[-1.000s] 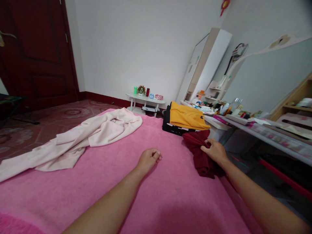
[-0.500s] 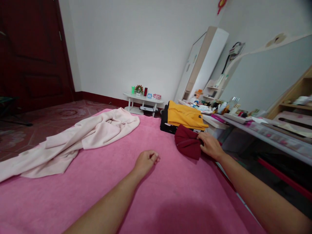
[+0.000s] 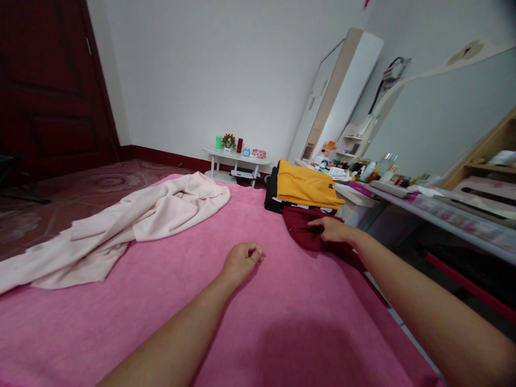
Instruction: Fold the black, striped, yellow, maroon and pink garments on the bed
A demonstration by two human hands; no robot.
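My right hand point(image 3: 335, 230) rests on a folded maroon garment point(image 3: 301, 230) at the right edge of the bed. Its index finger reaches out across the cloth, and the other fingers are partly hidden beneath the hand. The garment lies against the near side of a stack of folded clothes, with a yellow one point(image 3: 308, 185) on top and black ones point(image 3: 272, 194) below. Loosely curled, my left hand point(image 3: 243, 263) lies on the pink bed cover point(image 3: 169, 312) with nothing visible in it.
A crumpled pale pink garment point(image 3: 161, 215) stretches over the left side of the bed. Beyond the foot stands a low white table point(image 3: 237, 156) with small items. Along the right runs a dressing table point(image 3: 427, 215) crowded with bottles, beneath a mirror point(image 3: 447, 113).
My right hand has let go of the maroon garment's raised edge and moved left onto its top. The garment now lies flatter, closer to the stack. My left hand stays put.
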